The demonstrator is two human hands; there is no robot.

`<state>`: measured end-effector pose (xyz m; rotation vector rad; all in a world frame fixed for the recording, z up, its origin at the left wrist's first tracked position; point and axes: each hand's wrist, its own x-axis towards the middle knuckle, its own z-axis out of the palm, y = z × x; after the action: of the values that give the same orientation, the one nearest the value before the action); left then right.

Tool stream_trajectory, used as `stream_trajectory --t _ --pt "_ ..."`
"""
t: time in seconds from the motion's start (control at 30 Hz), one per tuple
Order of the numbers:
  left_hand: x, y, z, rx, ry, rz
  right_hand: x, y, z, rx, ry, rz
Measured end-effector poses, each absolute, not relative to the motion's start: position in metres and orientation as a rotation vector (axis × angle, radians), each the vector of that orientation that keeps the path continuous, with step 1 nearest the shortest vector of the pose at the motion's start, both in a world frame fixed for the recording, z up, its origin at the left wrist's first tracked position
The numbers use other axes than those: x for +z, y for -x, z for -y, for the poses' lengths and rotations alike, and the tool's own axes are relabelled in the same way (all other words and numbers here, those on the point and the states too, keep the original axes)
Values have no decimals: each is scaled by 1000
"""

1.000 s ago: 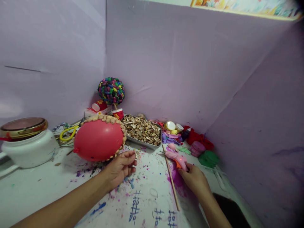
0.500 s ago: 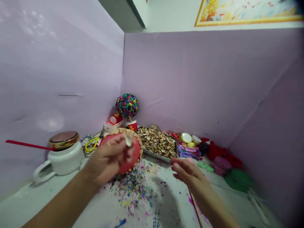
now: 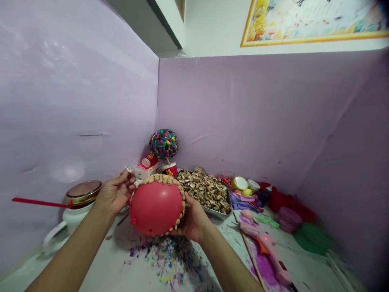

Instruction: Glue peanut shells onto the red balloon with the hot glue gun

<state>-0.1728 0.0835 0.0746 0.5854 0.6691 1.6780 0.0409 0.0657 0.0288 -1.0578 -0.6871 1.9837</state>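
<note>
A: Where do we have the balloon (image 3: pixel 155 209)?

B: Between our hands above the table (image 3: pixel 103 267), its knot (image 3: pixel 133 221) towards us and a shell edge (image 3: pixel 161 178) round its far side.

A: And the hands?

B: Our right hand (image 3: pixel 196 223) is clasped round its right side. Our left hand (image 3: pixel 114 192) pinches one loose shell (image 3: pixel 129 169), near the balloon's upper left; whether any of those fingers touch the balloon, we can't quite make out.

A: Which step would we call this?

B: Steadying the balloon with a shell at the ready, we'd say. The red side facing us is bare.

A: What does the next move call for?

B: A secure but gentle right-hand grip, we judge, and a light pinch that doesn't crack the shell.

A: And farther out?

B: The tray (image 3: pixel 217 214), heaped with more shells, sits just behind on the right. Nearer us, the glue gun (image 3: pixel 264 239) lies beside the stick (image 3: pixel 251 255), out of both hands. The mug (image 3: pixel 74 219) stands off left.
</note>
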Motion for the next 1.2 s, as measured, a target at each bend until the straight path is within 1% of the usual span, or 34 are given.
stream_trajectory --t 0.1,0.23,0.43,0.57,0.77,0.87,0.97,1.07,1.2 --pt "72 171 -83 1644 -545 -661 34 -38 -52 1899 1009 688" --pt "66 159 -78 1590 -500 -645 40 -51 -19 1621 1011 714" --pt "51 127 -66 1490 -460 -660 40 -74 21 1296 1220 796" --pt "50 117 -60 1478 -505 -660 29 -80 23 1194 1270 880" --pt "56 120 -53 1506 -684 -726 19 -90 12 862 1158 1186" --pt "66 119 -41 1522 -788 -798 19 -94 10 845 1138 1254" --pt "83 115 -20 1566 -929 -916 18 -93 10 956 1133 1188" --pt "97 109 3 1647 -1300 -1125 19 -91 11 1011 1103 1133" --pt "97 101 22 1749 -1673 -1182 24 -88 16 965 1110 1144"
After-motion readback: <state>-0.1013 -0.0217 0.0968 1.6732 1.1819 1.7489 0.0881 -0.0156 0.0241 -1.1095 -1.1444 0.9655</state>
